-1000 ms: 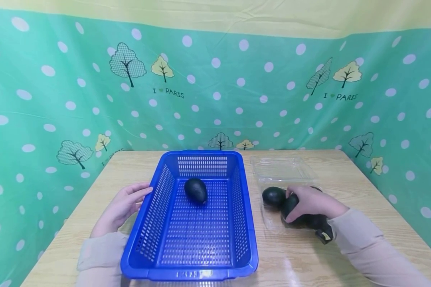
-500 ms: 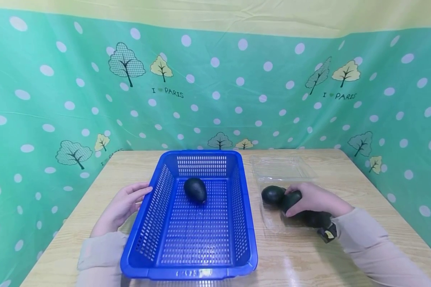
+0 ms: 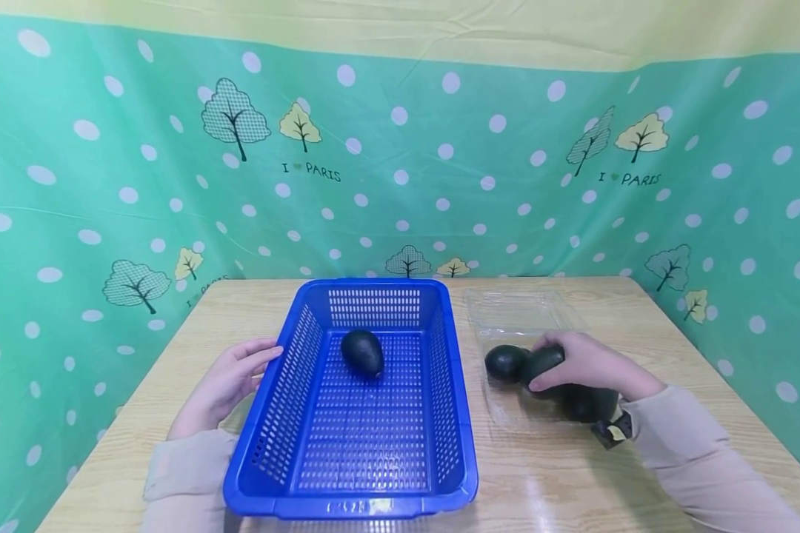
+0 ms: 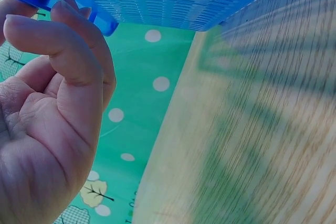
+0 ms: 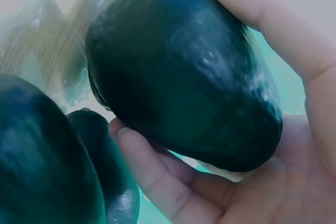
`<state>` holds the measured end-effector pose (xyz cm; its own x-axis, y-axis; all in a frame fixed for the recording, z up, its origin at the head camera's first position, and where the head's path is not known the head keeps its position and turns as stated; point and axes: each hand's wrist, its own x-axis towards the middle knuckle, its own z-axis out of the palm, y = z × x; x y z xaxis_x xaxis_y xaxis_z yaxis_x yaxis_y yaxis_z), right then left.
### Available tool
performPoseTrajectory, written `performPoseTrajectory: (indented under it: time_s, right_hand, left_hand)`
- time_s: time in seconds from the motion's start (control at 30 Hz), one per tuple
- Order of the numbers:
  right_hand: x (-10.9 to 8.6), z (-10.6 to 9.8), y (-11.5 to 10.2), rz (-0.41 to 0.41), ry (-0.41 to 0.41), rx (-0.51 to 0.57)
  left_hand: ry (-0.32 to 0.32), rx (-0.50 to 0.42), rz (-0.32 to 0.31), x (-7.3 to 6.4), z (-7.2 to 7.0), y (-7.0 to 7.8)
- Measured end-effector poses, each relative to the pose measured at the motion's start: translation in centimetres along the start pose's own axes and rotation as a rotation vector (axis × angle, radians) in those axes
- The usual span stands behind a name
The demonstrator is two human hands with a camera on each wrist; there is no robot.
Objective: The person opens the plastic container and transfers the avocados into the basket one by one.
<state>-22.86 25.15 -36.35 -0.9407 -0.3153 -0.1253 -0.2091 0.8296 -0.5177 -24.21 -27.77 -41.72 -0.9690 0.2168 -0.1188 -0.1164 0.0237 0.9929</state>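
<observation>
The left hand [image 3: 223, 385] grips the rim of the blue basket [image 3: 351, 508]; only its wrist view shows the bent lower fingers. One avocado [image 3: 363, 354] lies inside. Beyond the wood-grain table [image 3: 513, 488] hangs dotted green cloth [image 3: 440, 111]. Rightward, dark avocados [image 3: 506, 363] sit in a clear container [image 3: 510, 414], where the right hand [image 3: 593, 363] clasps another avocado [image 5: 184, 77].

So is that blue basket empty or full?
Neither: the basket holds one dark avocado-like fruit, with most of its slotted floor bare.

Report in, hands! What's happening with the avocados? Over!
Right hand holds one avocado; left hand holds blue basket. Another avocado inside. Between those avocados: third avocado, then basket wall.
</observation>
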Motion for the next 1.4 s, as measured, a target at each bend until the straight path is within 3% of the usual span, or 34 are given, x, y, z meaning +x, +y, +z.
performPoseTrajectory:
  time_s: [0.43, 1.4]
  right_hand:
    - [0.0, -0.1, -0.3, 0.006, 0.028, 0.039]
    - [0.5, 0.1, -2.0, 0.031, 0.282, 0.134]
  left_hand:
    - [0.008, 0.027, -0.002, 0.1, -0.1, -0.1]
    - [0.01, 0.045, -0.011, -0.1, 0.1, -0.1]
